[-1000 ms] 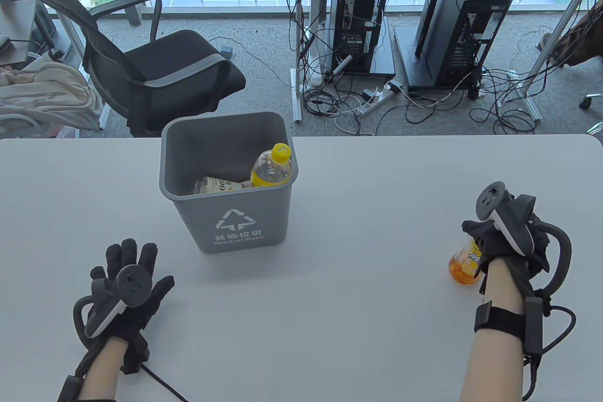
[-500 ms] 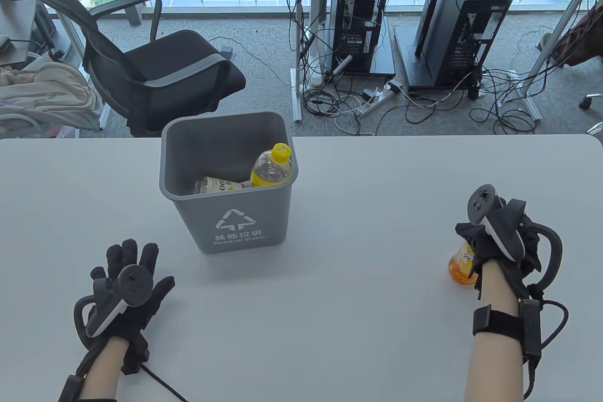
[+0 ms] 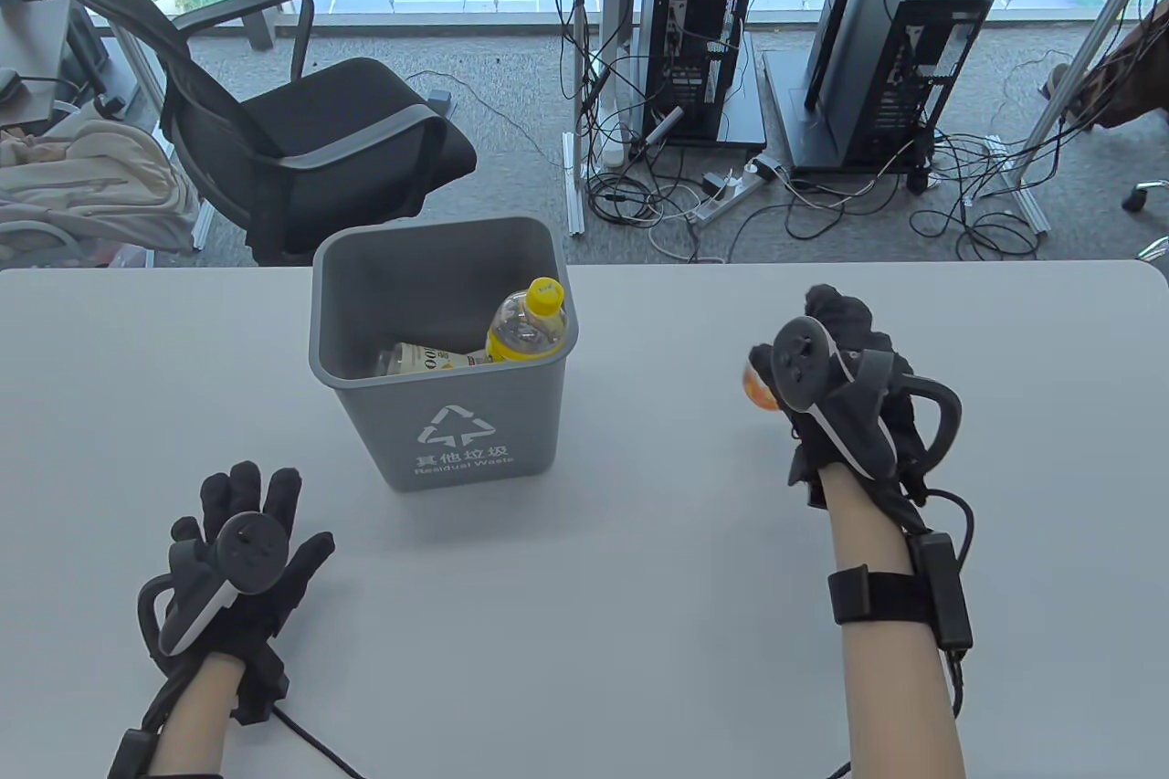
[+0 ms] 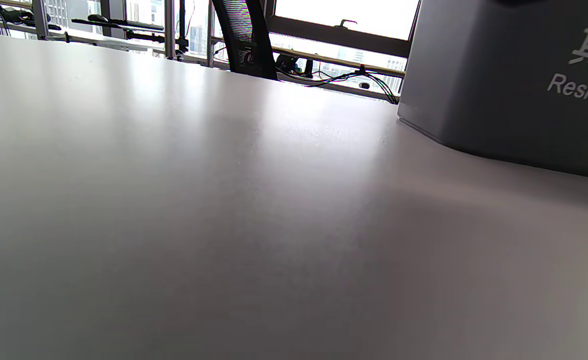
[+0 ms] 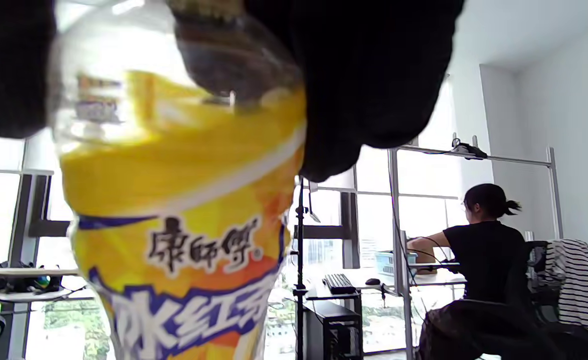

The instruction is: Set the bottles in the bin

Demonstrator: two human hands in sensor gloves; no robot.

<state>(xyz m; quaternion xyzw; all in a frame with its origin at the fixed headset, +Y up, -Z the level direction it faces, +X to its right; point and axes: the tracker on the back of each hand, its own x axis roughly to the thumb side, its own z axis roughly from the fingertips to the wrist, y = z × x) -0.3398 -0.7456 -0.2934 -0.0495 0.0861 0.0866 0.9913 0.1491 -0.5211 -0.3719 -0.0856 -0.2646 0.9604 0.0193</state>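
A grey bin (image 3: pixel 438 414) stands on the white table (image 3: pixel 639 596), left of centre. Inside it a yellow-capped bottle (image 3: pixel 528 324) leans in the right corner and another bottle (image 3: pixel 425 357) lies lower down. My right hand (image 3: pixel 836 377) grips an orange-and-yellow labelled bottle (image 3: pixel 760 384), raised above the table to the right of the bin; most of the bottle is hidden behind the hand. In the right wrist view the bottle (image 5: pixel 183 210) fills the frame under my fingers (image 5: pixel 364 75). My left hand (image 3: pixel 242 542) rests flat on the table, fingers spread, empty, in front of the bin's left side.
The bin's front wall (image 4: pixel 514 80) shows at the right of the left wrist view. An office chair (image 3: pixel 301 131) stands beyond the table's far edge, with computer towers (image 3: pixel 699 21) and cables on the floor.
My right hand has lifted the orange bottle off the table and carried it up and left toward the bin. My left hand has stayed in place.
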